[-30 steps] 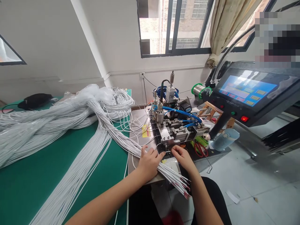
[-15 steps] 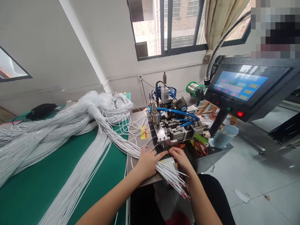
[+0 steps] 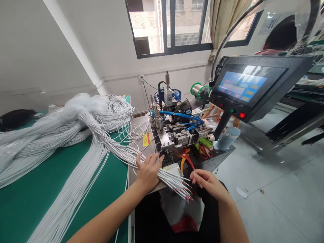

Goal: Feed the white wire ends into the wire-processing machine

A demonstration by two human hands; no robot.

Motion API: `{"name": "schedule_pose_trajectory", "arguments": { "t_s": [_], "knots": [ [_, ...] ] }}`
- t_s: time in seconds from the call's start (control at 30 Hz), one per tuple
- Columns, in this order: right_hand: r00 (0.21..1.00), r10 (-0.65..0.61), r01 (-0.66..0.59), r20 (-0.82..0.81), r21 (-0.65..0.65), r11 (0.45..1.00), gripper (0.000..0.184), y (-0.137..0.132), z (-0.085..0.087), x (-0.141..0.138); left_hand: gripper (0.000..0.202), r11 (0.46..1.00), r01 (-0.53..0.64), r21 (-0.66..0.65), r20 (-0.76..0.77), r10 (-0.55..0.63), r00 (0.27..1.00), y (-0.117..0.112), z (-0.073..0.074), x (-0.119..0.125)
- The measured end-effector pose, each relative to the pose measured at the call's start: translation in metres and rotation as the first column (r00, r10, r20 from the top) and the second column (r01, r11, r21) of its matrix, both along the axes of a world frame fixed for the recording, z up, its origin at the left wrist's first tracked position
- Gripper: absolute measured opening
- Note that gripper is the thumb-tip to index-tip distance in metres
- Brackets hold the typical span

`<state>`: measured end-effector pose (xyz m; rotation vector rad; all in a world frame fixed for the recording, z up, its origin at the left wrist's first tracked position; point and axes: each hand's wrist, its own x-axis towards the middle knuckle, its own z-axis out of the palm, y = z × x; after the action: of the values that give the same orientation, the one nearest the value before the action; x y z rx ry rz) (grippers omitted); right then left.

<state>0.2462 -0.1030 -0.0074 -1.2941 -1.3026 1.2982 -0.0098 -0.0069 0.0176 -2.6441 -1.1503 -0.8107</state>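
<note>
A bundle of white cables point(image 3: 174, 182) with reddish tips runs across the bench edge, its ends hanging out toward me. Over the bundle lies my left hand point(image 3: 149, 172), palm down, fingers spread and reaching to the front of a small machine point(image 3: 177, 131). At the tips of the bundle, my right hand point(image 3: 206, 182) is closed in a pinch on the end of one white cable point(image 3: 186, 179). The cable's very tip is hidden by the fingers. Orange-handled pliers point(image 3: 186, 158) lie on the bench between the machine and my right hand.
A control panel point(image 3: 243, 84) on a post stands to the right of the machine. Behind is a wire spool point(image 3: 199, 90). A translucent container point(image 3: 228, 138) and red-handled scissors point(image 3: 205, 152) sit at right. More cables point(image 3: 83, 182) cover the green table point(image 3: 113, 189). Another person point(image 3: 280, 35) is beyond.
My right hand has moved away from the machine's front, toward me, to the bundle's tips, and now pinches a cable end. My left hand stays on the bundle. The view has turned slightly right.
</note>
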Motion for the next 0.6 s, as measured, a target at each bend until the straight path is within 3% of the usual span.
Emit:
{"name": "schedule_pose_trajectory", "arguments": {
  "t_s": [0.1,0.2,0.43,0.6],
  "knots": [
    [0.996,0.054,-0.056,0.065,0.033,0.998,0.029,-0.006,0.014,-0.003,0.043,0.998,0.053,0.026,0.015,-0.053,0.998,0.001,0.0,-0.001],
    [0.993,0.02,-0.03,0.119,0.079,0.996,0.026,-0.005,0.022,-0.012,0.041,0.985,0.127,0.114,0.049,-0.134,0.99,0.001,-0.001,-0.004],
    [0.972,-0.235,0.231,0.002,0.155,0.96,0.027,0.022,0.022,-0.026,0.031,0.914,0.329,0.237,0.049,-0.349,0.936,-0.002,-0.001,-0.011],
    [0.926,-0.336,0.363,-0.17,0.167,0.917,0.031,0.044,0.024,-0.05,0.03,0.915,0.314,0.253,0.134,-0.355,0.925,-0.002,-0.003,-0.013]
  ]
}}
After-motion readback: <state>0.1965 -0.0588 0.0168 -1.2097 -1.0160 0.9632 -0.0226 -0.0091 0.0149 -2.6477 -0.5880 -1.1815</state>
